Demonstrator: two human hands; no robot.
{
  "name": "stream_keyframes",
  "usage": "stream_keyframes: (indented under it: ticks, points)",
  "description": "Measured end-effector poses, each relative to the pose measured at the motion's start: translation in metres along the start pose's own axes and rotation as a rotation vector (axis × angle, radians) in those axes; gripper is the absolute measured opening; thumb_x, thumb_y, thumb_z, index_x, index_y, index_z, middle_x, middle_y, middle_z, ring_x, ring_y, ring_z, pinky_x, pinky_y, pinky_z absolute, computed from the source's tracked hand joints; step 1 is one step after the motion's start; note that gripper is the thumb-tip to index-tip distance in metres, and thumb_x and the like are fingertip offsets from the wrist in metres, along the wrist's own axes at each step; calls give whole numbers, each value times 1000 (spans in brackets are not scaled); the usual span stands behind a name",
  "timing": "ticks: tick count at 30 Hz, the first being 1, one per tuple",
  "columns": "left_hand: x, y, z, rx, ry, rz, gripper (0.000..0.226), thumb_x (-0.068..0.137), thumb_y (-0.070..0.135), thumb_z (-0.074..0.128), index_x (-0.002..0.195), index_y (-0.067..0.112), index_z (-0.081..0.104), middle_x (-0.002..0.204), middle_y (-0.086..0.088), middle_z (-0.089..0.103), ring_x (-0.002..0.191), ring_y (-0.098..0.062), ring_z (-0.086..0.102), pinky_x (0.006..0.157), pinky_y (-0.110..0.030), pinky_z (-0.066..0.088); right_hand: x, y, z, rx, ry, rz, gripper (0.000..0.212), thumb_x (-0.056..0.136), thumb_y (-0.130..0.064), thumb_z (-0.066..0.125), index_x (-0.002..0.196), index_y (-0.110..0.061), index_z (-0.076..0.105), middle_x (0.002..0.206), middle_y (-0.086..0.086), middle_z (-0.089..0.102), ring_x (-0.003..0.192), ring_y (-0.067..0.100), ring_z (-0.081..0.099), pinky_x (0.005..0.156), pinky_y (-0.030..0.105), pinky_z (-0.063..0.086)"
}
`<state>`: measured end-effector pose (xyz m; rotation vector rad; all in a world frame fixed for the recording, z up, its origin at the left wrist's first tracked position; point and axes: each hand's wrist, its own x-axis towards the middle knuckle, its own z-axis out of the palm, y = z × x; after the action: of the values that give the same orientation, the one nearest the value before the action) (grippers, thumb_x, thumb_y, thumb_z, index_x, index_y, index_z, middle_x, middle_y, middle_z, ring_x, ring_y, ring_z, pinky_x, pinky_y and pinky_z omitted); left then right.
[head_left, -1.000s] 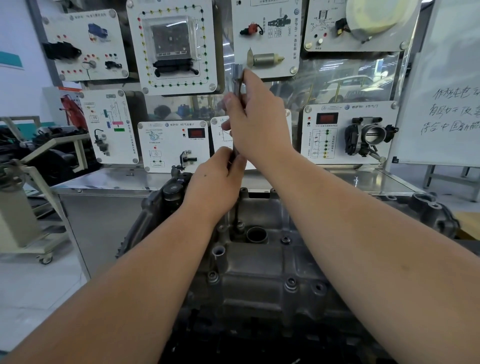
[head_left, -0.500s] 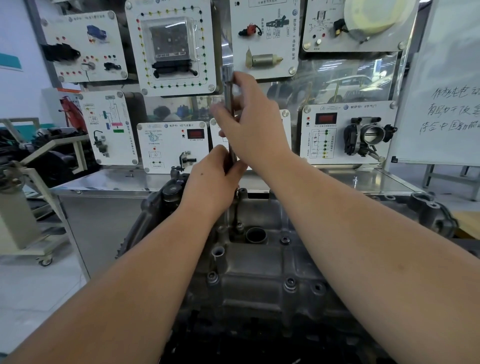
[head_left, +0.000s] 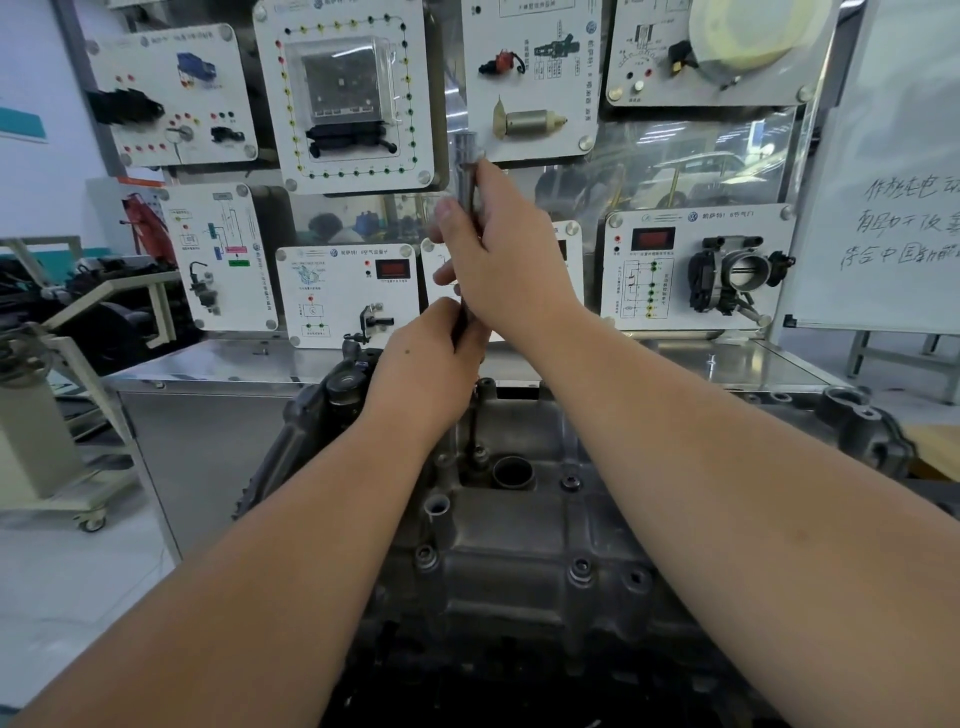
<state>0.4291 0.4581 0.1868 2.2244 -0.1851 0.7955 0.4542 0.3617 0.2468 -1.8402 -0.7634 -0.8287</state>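
Mostly out of sight behind both hands: a long steel extension bar (head_left: 467, 166), upright over the engine casting (head_left: 519, 545). Shows only in pieces — the wider top end above the right hand (head_left: 506, 265), a sliver between the two hands, and a thin lower length dropping to a bolt (head_left: 477, 456) just beside a round bore (head_left: 513, 473). Grips the upper shaft with the right hand, fingers curled round it; holds the shaft lower down with the left hand (head_left: 426, 374), fingers wrapped and their tips hidden behind the knuckles. Cannot tell whether the tip is seated on the bolt head: too dark and small there. Loses the near end of the casting to shadow and to the forearms (head_left: 727, 493), which cross most of it.

Can read a VW roundel and a printed Chinese heading ending 节气门 on the right-hand panel (head_left: 675, 291) carrying a throttle body (head_left: 735, 273), with a red digital display (head_left: 653, 240) at its upper left. Reads 空气流量计 on the air-flow panel (head_left: 348, 312) left of the hands. Finds three lines of handwritten Chinese on the whiteboard (head_left: 893, 104), cut off by the right edge. Small print on the upper panels (head_left: 345, 93) too blurred to read.

Behind the casting, a steel bench top (head_left: 223, 364); at far left, a wheeled stand (head_left: 47, 467).
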Motion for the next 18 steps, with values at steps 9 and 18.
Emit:
stream_keyframes:
  ticks: [9,18]
  points:
    - [-1,-1,3,-33,-21,11,30,106,41,41,101,15,56,88,-3,65,84,-28,60,75,-40,49,2,1,2,-22,88,18,22,106,-26,47,105,-5,56,91,8,72,71,26,71,70,50,58]
    - [1,-4,2,15,36,10,31,103,41,50,89,13,51,75,2,56,67,-15,50,58,-31,37,0,1,0,4,118,-2,33,101,-34,60,128,-16,55,83,-6,71,70,13,71,72,37,59]
